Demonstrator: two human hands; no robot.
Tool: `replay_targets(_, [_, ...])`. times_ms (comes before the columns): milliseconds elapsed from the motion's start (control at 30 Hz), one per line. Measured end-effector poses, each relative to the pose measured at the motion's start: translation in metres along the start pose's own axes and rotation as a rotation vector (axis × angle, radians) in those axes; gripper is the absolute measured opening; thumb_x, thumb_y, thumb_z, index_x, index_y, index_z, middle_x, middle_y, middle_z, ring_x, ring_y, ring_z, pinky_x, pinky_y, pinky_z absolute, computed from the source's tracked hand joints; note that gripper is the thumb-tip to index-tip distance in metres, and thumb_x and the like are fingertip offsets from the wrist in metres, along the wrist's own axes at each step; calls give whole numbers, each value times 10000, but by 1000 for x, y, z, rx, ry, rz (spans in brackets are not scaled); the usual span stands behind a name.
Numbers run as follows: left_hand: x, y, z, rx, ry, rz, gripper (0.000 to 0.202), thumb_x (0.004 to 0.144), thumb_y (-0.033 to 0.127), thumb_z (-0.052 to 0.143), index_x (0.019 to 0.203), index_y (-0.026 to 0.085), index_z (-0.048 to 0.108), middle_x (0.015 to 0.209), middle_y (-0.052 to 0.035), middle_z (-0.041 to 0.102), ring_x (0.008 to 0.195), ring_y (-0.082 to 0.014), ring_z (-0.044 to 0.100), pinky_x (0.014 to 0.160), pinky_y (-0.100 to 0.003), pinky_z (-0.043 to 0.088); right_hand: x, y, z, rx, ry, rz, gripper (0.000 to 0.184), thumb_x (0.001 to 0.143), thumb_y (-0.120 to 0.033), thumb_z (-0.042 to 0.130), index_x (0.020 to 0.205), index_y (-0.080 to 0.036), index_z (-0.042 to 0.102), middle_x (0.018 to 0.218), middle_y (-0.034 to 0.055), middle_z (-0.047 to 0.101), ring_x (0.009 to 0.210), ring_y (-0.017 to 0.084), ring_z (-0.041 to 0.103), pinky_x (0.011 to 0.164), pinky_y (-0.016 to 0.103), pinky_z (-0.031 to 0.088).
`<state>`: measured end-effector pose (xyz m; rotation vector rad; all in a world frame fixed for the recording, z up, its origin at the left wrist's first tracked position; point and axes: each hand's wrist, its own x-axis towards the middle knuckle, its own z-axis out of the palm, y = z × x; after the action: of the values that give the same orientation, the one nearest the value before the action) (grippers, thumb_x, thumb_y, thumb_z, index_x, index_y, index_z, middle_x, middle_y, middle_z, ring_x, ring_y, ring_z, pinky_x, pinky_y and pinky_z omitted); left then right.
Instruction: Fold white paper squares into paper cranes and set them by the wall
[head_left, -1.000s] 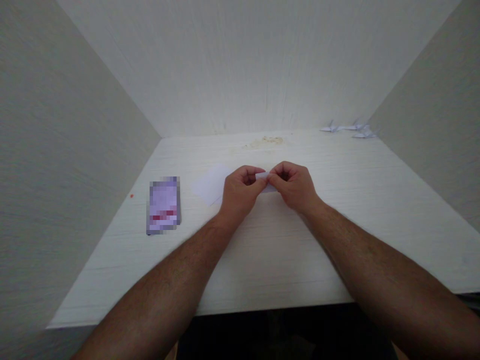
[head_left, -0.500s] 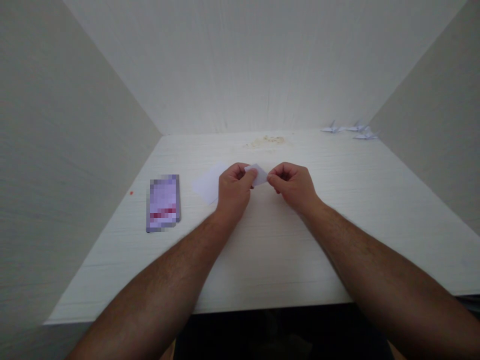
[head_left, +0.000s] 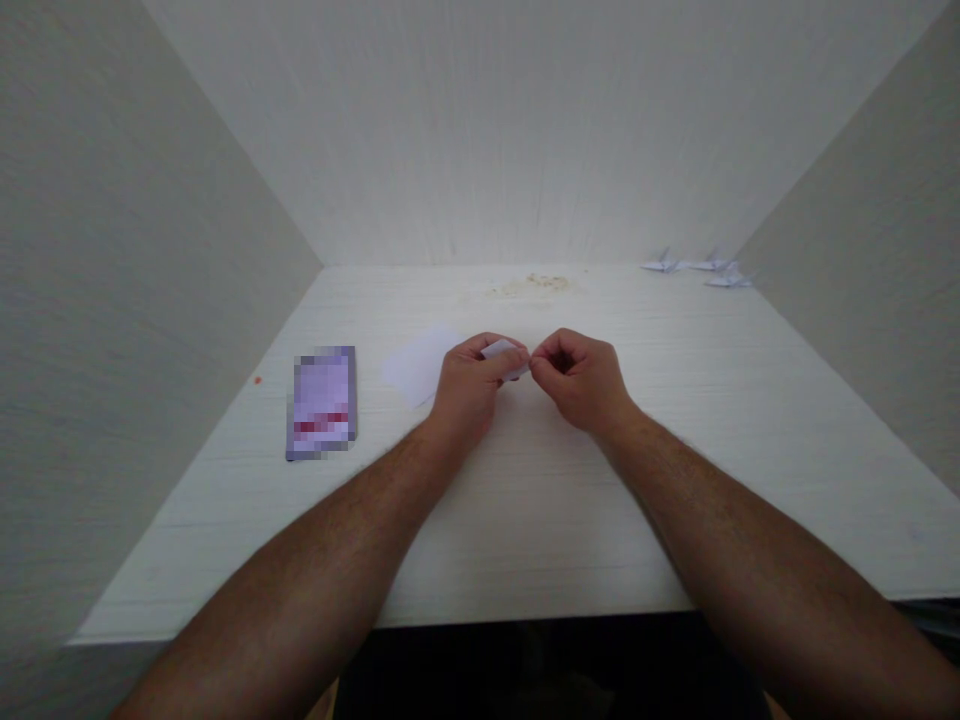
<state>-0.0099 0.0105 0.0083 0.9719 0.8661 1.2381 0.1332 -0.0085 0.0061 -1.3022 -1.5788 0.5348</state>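
Folded paper tilts between two hands, its right end at the right fingertips

The small folded paper (head_left: 495,348) is at mid-surface (head_left: 547,510), its middle partly hidden by the left thumb. What shows of it slants down from upper left to lower right, the lower-right end pointing toward the right hand (head_left: 585,380); its true long axis cannot be told.

The left hand (head_left: 466,388) is clamped on the paper, thumb across the top and fingers behind, the thumb pointing right. The right hand mirrors it: fingers curled, thumb and forefinger tips drawn in at the paper's right end. Whether they grip it cannot be told. Both forearms slope inward from the near edge, wrists apart, hands nearly meeting. Sheets (head_left: 416,365) lie just left of the left hand.
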Motion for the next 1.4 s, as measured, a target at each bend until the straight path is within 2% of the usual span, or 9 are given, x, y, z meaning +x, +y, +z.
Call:
replay_targets(167, [2, 4, 0, -154, 26, -19, 128, 626, 206, 784, 660, 159, 670, 701, -4, 645, 673, -106, 565, 647, -240, 440, -1, -1, 0, -19, -2, -22, 101, 760, -226, 621, 667, -189, 607, 575, -39, 569, 522, 89, 453, 513, 245, 347])
replay_targets(333, [13, 9, -12, -252, 210, -15, 160, 654, 236, 762, 705, 181, 620, 760, 10, 635, 688, -102, 563, 653, -241, 460, -1, -1, 0, -57, 19, -18, 94, 727, -192, 615, 636, -190, 592, 553, -47, 542, 516, 87, 434, 515, 249, 341])
replay_targets(433, [14, 7, -12, -97, 94, 1, 211, 692, 353, 756, 723, 174, 648, 758, -11, 644, 699, -130, 584, 638, -262, 464, 0, 1, 0, -34, 49, 12, 105, 726, -204, 618, 628, -192, 583, 546, -48, 536, 512, 88, 433, 508, 250, 340])
replay_targets(567, [7, 2, -7, 208, 26, 92, 181, 661, 281, 794, 676, 163, 657, 620, 16, 605, 591, -102, 527, 594, -246, 413, 0, 3, 1, 0, 67, 38, 111, 733, -230, 638, 638, -192, 594, 554, -44, 550, 518, 92, 448, 507, 252, 348])
replay_targets(667, [4, 1, -5, 275, -6, 119, 156, 683, 267, 784, 676, 164, 667, 612, 10, 622, 593, -103, 533, 594, -245, 407, 0, 3, 2, 37, 44, 37, 145, 751, -260, 646, 635, -191, 596, 563, -38, 560, 530, 95, 459, 509, 252, 348])
replay_targets(933, [13, 3, -9, 16, 130, 159, 137, 688, 208, 761, 664, 175, 630, 621, 33, 563, 580, -85, 492, 554, -221, 385, 4, 2, -2, 90, 52, 141, 112, 703, -216, 645, 604, -188, 600, 525, -45, 540, 502, 88, 433, 485, 247, 317])
replay_targets(1067, [14, 7, -10, -95, 158, 109, 159, 693, 220, 771, 680, 176, 619, 643, 33, 552, 557, -72, 460, 507, -205, 349, 5, 2, -2, 185, 26, 220, 138, 709, -292, 703, 661, -187, 626, 565, -38, 578, 498, 83, 438, 492, 249, 349])
replay_targets(1200, [9, 3, -4, -83, 92, 48, 166, 673, 223, 785, 688, 172, 628, 645, 33, 553, 552, -65, 456, 508, -202, 348, 4, 2, 0, 231, -53, 231, 208, 699, -364, 751, 726, -186, 647, 629, -28, 618, 528, 86, 471, 508, 248, 371])
replay_targets(1400, [5, -5, -2, 92, 77, 34, 193, 619, 177, 780, 706, 177, 608, 582, 53, 541, 498, -66, 444, 480, -216, 325, 8, 5, -2, 241, 99, 213, 152, 759, -300, 660, 667, -190, 611, 542, -45, 557, 491, 88, 460, 491, 250, 355])
